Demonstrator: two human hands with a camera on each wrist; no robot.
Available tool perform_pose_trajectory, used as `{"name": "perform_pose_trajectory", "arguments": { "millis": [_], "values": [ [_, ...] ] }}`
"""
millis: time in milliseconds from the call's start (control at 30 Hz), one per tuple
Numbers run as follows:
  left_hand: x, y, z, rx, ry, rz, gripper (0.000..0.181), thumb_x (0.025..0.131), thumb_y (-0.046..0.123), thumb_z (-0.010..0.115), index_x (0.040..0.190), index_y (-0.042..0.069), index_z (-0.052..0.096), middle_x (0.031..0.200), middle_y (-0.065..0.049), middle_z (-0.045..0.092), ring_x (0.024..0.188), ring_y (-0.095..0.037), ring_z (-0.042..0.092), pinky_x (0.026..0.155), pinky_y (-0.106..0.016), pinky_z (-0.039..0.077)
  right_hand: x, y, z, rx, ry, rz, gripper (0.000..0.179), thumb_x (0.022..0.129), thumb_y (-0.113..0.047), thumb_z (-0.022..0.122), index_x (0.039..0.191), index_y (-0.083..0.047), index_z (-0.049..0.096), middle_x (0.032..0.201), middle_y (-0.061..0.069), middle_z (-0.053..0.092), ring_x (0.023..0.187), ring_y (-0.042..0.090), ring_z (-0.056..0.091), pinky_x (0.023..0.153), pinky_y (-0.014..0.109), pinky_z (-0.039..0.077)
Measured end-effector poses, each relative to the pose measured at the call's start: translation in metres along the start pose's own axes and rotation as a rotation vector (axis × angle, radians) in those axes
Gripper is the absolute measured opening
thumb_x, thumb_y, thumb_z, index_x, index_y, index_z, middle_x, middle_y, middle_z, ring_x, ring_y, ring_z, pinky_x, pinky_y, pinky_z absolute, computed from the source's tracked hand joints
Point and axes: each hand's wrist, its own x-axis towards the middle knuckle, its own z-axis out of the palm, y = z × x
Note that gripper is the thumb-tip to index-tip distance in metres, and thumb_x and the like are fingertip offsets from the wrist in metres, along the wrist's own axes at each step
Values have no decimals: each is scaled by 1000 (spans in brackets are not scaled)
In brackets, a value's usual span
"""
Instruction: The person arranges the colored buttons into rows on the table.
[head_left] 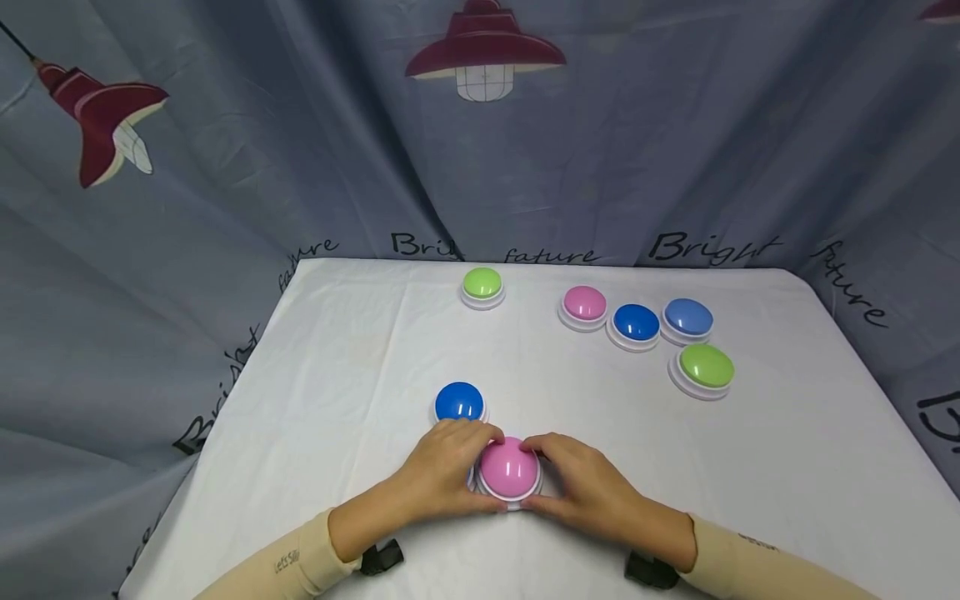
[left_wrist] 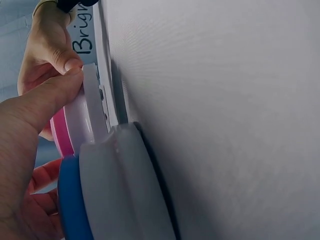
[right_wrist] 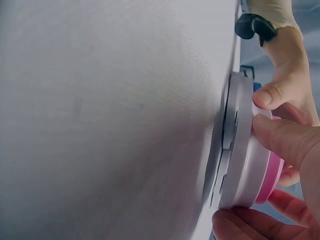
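Observation:
Both hands grip a pink push button point(head_left: 509, 468) with a round white base, near the front of the table. My left hand point(head_left: 442, 471) holds its left side, the thumb on the near edge and the fingers at the far edge. On the opposite side, my right hand point(head_left: 588, 483) has thumb and fingers curled round the base point(right_wrist: 245, 150). The base's underside shows at a slant close over the cloth in the right wrist view. A blue button point(left_wrist: 72, 200) stands beside the pink one, mostly hidden by the left hand from above. Another blue button point(head_left: 460, 402) lies just beyond the left fingers.
A green button point(head_left: 482, 283) lies at the back. Toward the back right are a pink button point(head_left: 585, 303), a dark blue one point(head_left: 636, 322), a lighter blue one point(head_left: 688, 317) and a green one point(head_left: 707, 367). Grey printed curtain point(head_left: 585, 167) surrounds the white-covered table point(head_left: 322, 375).

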Motion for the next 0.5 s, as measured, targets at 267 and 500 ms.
{"name": "perform_pose_trajectory", "arguments": {
  "millis": [267,500],
  "values": [
    [2,2,3,-6,-26,-21,79,63,61,86,121,18,55,110,10,62,101,-7,55,92,-29,42,-3,0,0,-3,-8,5,66,72,-42,88,124,-12,59,117,-7,63,108,10,61,91,34,53],
    [1,5,3,-20,-63,-35,77,63,60,86,120,18,55,109,10,62,103,-8,56,91,-30,43,-5,-1,1,-3,-32,-8,65,73,-41,87,123,-11,59,118,-6,63,109,11,60,92,35,52]
  ]
}}
